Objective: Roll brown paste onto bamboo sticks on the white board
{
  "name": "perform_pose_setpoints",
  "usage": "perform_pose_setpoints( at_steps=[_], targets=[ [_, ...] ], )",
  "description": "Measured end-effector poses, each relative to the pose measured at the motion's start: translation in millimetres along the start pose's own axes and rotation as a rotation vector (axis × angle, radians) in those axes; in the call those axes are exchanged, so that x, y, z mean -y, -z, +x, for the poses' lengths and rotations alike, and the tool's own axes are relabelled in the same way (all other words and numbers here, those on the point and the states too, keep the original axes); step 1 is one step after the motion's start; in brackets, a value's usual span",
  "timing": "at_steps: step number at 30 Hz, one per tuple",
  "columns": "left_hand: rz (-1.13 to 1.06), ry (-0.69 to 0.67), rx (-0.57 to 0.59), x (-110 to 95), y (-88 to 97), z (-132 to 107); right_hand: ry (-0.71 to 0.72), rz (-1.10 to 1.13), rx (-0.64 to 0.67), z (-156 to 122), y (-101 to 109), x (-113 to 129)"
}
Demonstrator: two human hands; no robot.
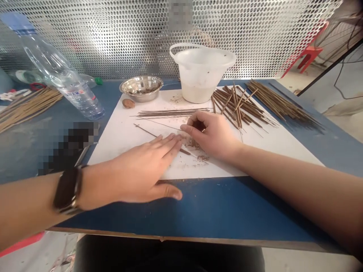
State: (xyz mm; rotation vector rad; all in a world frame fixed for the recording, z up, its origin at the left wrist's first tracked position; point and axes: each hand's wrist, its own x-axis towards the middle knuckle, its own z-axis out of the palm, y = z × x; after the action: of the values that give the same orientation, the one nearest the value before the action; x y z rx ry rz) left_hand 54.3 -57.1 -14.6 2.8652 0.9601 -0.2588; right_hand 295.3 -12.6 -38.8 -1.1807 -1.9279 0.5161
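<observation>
My left hand (141,170) lies flat on a white board (269,143), fingers stretched out over a thin stick (147,131) coated with brown paste at its near end. My right hand (212,134) is curled just to the right, fingertips pinched together, with a dark lump of brown paste showing inside the curl. Brown crumbs (198,156) lie on the board between the two hands. A black watch sits on my left wrist.
Bare thin sticks (172,112) lie behind the hands; coated sticks (241,105) are piled right. A white plastic bucket (202,71), a steel bowl (141,87), a leaning water bottle (65,83) and a stick bundle (25,107) stand around. A perforated metal screen closes the back.
</observation>
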Motion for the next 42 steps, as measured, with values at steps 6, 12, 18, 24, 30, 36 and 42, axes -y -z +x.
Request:
perform_pose_setpoints(
  at_steps=[6, 12, 18, 24, 30, 36, 42],
  targets=[
    [-0.002, 0.014, -0.092, -10, -9.4, -35, 0.033, -0.005, -0.001, 1, -3, -2],
    [-0.008, -0.001, -0.007, -3, 1.4, 9, 0.049, 0.023, 0.018, 0, -2, -2],
    [-0.029, 0.024, -0.027, -13, -0.3, -8, 0.048, 0.017, 0.001, 1, -3, -4],
    [-0.017, 0.066, -0.034, -33, 3.0, -47, 0.069, 0.039, 0.018, 2, -4, -5],
    [-0.020, 0.106, 0.052, -24, 11.3, -4, 0.055, 0.016, 0.023, 1, -2, -3],
    [-0.009, 0.087, 0.035, -34, 3.1, -33, 0.038, 0.013, 0.031, 2, -3, -5],
    [-0.028, 0.040, -0.116, -36, -11.8, -61, 0.040, 0.064, -0.014, 2, -3, -7]
  ],
)
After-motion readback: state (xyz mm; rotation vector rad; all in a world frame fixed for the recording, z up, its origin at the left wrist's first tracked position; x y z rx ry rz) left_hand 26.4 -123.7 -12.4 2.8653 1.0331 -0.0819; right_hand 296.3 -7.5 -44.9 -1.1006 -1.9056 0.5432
